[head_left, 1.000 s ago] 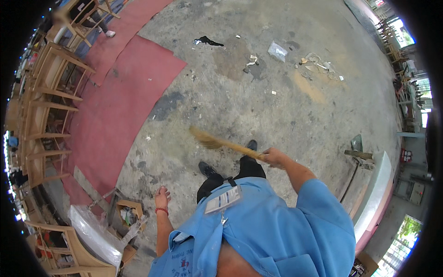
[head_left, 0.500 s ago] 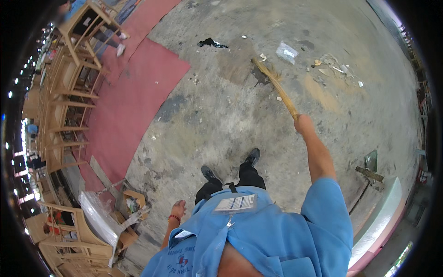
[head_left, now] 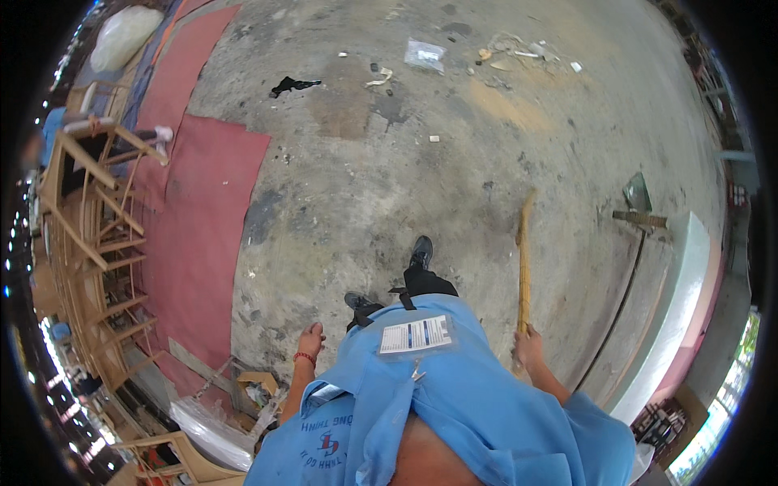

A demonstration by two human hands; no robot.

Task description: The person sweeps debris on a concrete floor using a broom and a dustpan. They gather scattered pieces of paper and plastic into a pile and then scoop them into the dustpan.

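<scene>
My right hand [head_left: 528, 348] grips a yellow straw broom [head_left: 525, 267] by its lower end, beside my right hip. The broom points forward over the concrete floor [head_left: 365, 194], its far end slightly blurred. Nothing is in my left hand [head_left: 311, 340], which hangs by my left side with loosely bent fingers and a red bracelet at the wrist. Ahead on the floor lie a clear plastic bag [head_left: 425, 55], a black rag-like piece [head_left: 293, 86] and a heap of small debris [head_left: 519, 53].
Red matting [head_left: 203, 235] covers the floor at left, beside stacked wooden chair frames [head_left: 97, 219]. A person's leg [head_left: 146, 139] shows behind them. An open cardboard box [head_left: 258, 381] lies near-left. At right are a long-handled tool [head_left: 640, 219] and a pale wrapped slab [head_left: 668, 308].
My right hand has drawn the broom back from the debris to my right side. The view has shifted, so the floor items now appear farther left and farther away.
</scene>
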